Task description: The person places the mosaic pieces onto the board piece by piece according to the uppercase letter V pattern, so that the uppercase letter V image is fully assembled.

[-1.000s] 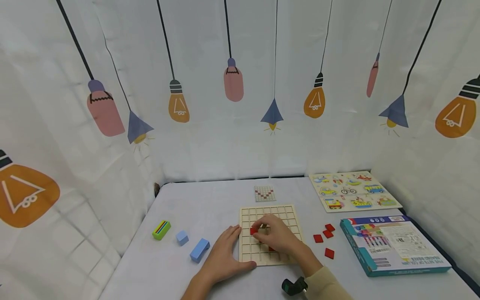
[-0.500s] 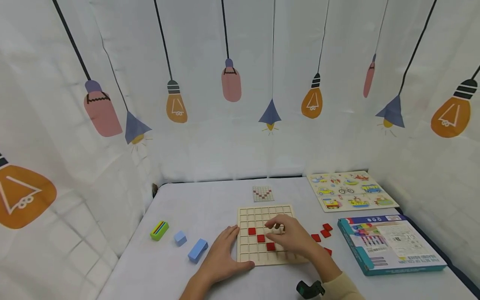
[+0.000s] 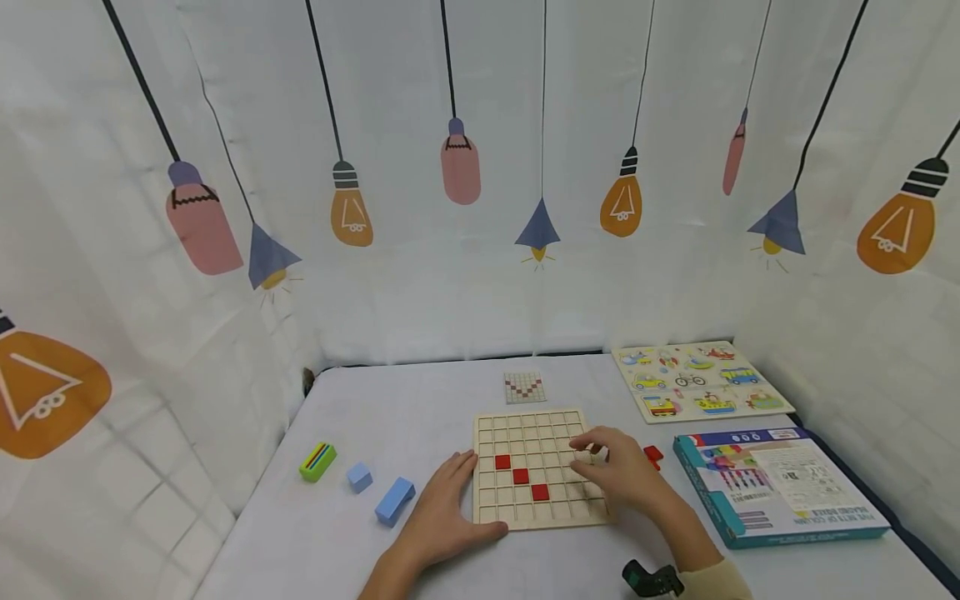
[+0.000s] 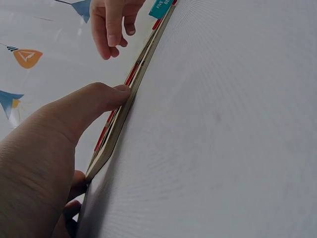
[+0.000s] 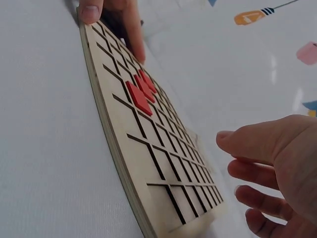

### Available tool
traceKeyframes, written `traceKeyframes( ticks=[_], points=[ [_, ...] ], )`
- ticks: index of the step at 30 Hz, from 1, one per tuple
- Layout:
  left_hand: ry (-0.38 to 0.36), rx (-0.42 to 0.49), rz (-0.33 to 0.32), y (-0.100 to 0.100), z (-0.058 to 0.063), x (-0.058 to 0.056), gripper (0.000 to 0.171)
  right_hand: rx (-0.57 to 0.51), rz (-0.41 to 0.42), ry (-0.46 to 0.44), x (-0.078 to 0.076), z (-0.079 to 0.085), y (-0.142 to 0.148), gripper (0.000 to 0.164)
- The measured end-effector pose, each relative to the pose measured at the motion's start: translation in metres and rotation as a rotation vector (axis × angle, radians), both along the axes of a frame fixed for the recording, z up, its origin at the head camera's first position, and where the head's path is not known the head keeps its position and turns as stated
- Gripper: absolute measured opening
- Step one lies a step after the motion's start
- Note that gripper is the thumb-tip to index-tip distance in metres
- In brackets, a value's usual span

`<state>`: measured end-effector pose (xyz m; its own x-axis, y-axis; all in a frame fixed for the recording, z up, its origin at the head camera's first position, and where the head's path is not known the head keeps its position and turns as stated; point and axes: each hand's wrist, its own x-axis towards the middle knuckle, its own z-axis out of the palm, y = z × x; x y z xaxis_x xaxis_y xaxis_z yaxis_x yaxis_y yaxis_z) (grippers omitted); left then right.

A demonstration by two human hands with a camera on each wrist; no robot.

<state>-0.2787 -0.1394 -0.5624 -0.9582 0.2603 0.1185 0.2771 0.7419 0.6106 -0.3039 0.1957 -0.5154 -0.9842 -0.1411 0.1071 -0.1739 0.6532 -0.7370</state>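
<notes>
A wooden grid board (image 3: pixel 495 433) lies flat on the white table. Three red square tiles (image 3: pixel 521 476) sit in its cells in a diagonal line, also seen as red tiles (image 5: pixel 138 98) in the right wrist view. My left hand (image 3: pixel 448 510) rests at the board's near left corner, fingers along the left side and thumb (image 4: pixel 106 96) against the near edge. Over the right side of the board hovers my right hand (image 3: pixel 628 473), fingers loosely bent and holding nothing. Just beyond it lie loose red tiles (image 3: pixel 653 453), partly hidden by that hand.
Behind the board lies a small pattern card (image 3: pixel 525 387). To the left are a blue block (image 3: pixel 395 502), a small blue cube (image 3: pixel 360 477) and a striped green block (image 3: pixel 318 462). A boxed game (image 3: pixel 780 492) and a picture puzzle board (image 3: pixel 701 379) occupy the right.
My right hand has let go of a red tile in the leftmost cell of the diagonal and moved right across the board toward the loose tiles. My left hand stays in place.
</notes>
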Motion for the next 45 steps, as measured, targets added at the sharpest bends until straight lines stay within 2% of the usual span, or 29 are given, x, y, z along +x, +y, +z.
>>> traceKeyframes(
  ticks=[8,17,24,37,45],
  points=[
    [0.001,-0.009,-0.005,0.001,-0.001,-0.002,0.127,0.023,-0.04,-0.008,0.005,-0.005,0.029,0.03],
    [-0.003,-0.008,-0.004,0.002,0.002,-0.001,0.127,0.042,-0.083,-0.025,0.009,-0.01,0.047,0.032],
    [-0.005,-0.01,0.0,0.001,0.002,-0.001,0.126,0.077,-0.108,-0.084,0.015,-0.007,0.056,0.035],
    [-0.013,-0.024,0.006,0.001,0.002,0.0,0.127,0.171,-0.081,-0.061,0.013,-0.013,0.065,0.029],
    [-0.016,-0.013,0.002,0.001,0.002,0.0,0.127,0.182,-0.091,-0.081,0.011,-0.017,0.066,0.021]
  ],
)
